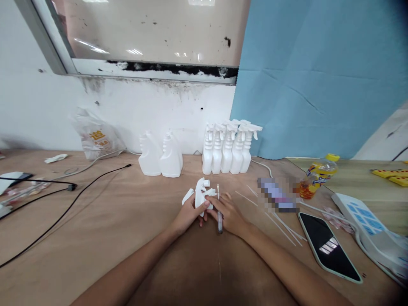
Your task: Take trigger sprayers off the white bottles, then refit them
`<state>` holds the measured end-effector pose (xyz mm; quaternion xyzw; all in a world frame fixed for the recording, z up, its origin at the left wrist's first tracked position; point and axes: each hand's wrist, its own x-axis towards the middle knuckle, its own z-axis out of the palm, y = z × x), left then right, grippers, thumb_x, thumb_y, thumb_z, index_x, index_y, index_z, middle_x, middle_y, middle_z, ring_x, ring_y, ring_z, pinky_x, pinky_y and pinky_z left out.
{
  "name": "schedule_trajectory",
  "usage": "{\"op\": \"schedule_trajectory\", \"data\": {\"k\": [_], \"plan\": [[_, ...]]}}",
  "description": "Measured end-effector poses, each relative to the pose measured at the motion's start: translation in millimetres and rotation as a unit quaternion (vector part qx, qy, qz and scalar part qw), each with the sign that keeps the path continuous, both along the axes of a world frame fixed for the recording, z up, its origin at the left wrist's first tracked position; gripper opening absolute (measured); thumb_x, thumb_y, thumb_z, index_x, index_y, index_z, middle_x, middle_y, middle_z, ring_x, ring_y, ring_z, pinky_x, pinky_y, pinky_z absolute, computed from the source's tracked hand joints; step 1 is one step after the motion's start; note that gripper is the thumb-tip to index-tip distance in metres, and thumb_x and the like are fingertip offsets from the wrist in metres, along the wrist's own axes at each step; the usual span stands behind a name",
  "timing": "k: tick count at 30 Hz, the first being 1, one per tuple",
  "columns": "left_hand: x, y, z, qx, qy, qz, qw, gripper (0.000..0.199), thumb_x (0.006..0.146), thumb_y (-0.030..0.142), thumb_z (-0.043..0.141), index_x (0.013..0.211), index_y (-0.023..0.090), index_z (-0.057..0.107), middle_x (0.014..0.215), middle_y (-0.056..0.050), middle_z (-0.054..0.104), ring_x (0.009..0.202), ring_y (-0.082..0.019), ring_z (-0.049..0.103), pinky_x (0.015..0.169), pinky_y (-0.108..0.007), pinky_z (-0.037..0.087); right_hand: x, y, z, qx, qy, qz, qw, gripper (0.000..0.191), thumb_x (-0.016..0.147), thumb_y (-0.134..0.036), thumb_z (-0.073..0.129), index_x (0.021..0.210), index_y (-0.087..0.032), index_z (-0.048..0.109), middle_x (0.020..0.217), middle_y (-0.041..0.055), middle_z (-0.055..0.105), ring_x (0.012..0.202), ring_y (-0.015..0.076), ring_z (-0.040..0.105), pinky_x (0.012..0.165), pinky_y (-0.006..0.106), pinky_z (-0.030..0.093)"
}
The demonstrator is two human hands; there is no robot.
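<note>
A white trigger spray head (pixel 200 193) is gripped in my left hand (pixel 185 217), with the thumb across its front. Beside it, a curved white piece (pixel 188 196) pokes out above the left fingers; whether it belongs to the same spray head I cannot tell. My right hand (pixel 234 216) is closed on a small screwdriver (pixel 219 224), its clear handle pointing down toward me and its tip up. The right thumb and forefinger reach over to the spray head. Some fingers of both hands are hidden under the parts.
White spray bottles with trigger heads (pixel 227 148) stand against the wall, and headless bottles (pixel 170 155) are to their left. On the right lie thin white tubes (pixel 280 225), a phone (pixel 330 246), a drink bottle (pixel 318 176) and a power strip (pixel 363 216). Black cables (pixel 79 208) cross the left side.
</note>
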<state>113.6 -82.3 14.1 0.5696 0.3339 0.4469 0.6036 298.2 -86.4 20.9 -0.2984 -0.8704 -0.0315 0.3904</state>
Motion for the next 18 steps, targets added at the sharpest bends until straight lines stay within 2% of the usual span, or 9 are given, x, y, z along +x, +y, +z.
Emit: {"op": "schedule_trajectory", "data": {"k": [3,6,8,12,15,18], "plan": [[-3.3,4.3,-0.6,-0.041,-0.067,0.0,0.997,0.04,0.082,0.045,0.068,0.102,0.015,0.051,0.072,-0.003,0.064,0.052,-0.014,0.061,0.04,-0.022,0.047,-0.1,-1.8,-1.4,-0.03,0.028,-0.019,0.999,0.035,0.095,-0.029,0.056,0.129,-0.022,0.053,0.107,0.0119,0.069,0.097,0.0258,0.062,0.087,0.041,0.044],[-7.1,7.2,0.6,-0.063,-0.146,-0.011,0.987,0.036,0.084,0.04,0.065,0.104,0.017,0.048,0.079,-0.005,0.066,0.052,-0.014,0.06,0.039,-0.022,0.043,5.2,-1.1,-4.8,-0.08,0.086,-0.072,0.991,0.015,0.097,-0.029,0.051,0.105,-0.021,0.06,0.085,0.0066,0.066,0.08,0.0217,0.059,0.079,0.036,0.046],[-10.1,9.1,1.9,-0.073,-0.18,-0.014,0.981,0.032,0.084,0.039,0.063,0.101,0.016,0.048,0.078,-0.005,0.065,0.049,-0.012,0.056,0.038,-0.02,0.038,8.8,0.4,-6.1,-0.119,0.091,-0.063,0.987,0.013,0.097,-0.03,0.049,0.096,-0.022,0.059,0.083,0.005,0.065,0.083,0.0212,0.058,0.08,0.034,0.047],[-16.1,11.8,4.3,-0.132,-0.216,-0.035,0.967,0.032,0.087,0.045,0.057,0.098,0.017,0.049,0.072,-0.002,0.062,0.045,-0.007,0.046,0.038,-0.018,0.026,12.4,1.3,-1.9,-0.151,0.106,-0.028,0.982,0.017,0.097,-0.031,0.049,0.108,-0.023,0.059,0.102,0.0074,0.068,0.101,0.023,0.059,0.089,0.037,0.046],[-18.4,12.8,4.6,-0.146,-0.213,-0.043,0.965,0.036,0.09,0.053,0.051,0.094,0.018,0.048,0.064,0.002,0.055,0.04,-0.005,0.038,0.038,-0.017,0.019,12.1,-3.3,4.1,-0.152,0.126,-0.026,0.98,0.026,0.099,-0.032,0.045,0.118,-0.023,0.06,0.094,0.0059,0.067,0.091,0.0217,0.061,0.091,0.039,0.044],[-17.3,12.0,4.5,-0.126,-0.192,-0.043,0.972,0.036,0.091,0.052,0.05,0.084,0.017,0.048,0.059,0.004,0.051,0.037,-0.004,0.034,0.037,-0.018,0.016,8.1,-10.6,6.0,-0.204,0.191,0.006,0.96,0.029,0.1,-0.034,0.043,0.122,-0.025,0.059,0.096,0.006,0.066,0.088,0.02,0.062,0.087,0.036,0.046]]}}
